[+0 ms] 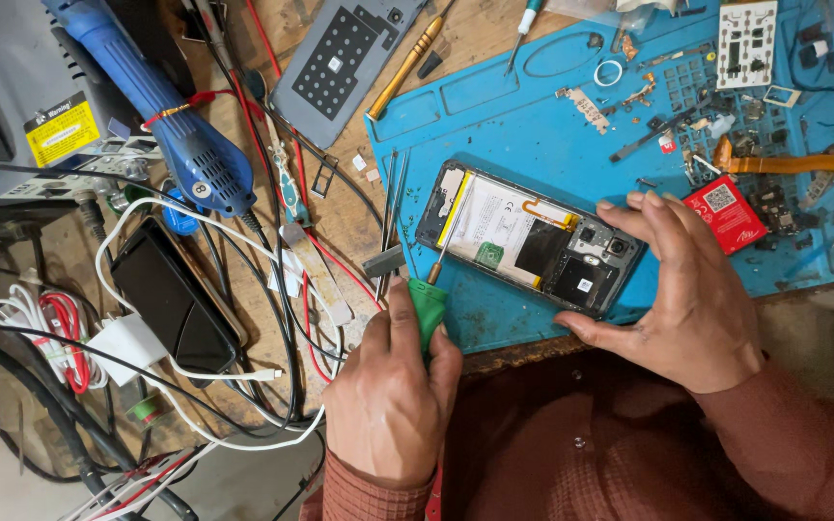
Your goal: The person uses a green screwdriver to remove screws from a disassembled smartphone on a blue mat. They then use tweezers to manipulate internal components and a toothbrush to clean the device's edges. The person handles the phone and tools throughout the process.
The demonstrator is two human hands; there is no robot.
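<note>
While lying on the blue mat (533, 125) atop the bench (340, 207), opened phone (530, 238) steadied by right hand (682, 289), fingers clasped round its end; left hand (393, 386) closed on green-handled screwdriver (433, 289), tip touching phone's inside.

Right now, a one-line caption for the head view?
Left hand works a green-handled screwdriver on an opened phone steadied by the right hand.

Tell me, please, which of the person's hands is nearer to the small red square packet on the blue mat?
Right. The right hand grips the opened phone just left of the red packet; the left hand holds a green-handled screwdriver beyond the phone's far end.
</note>
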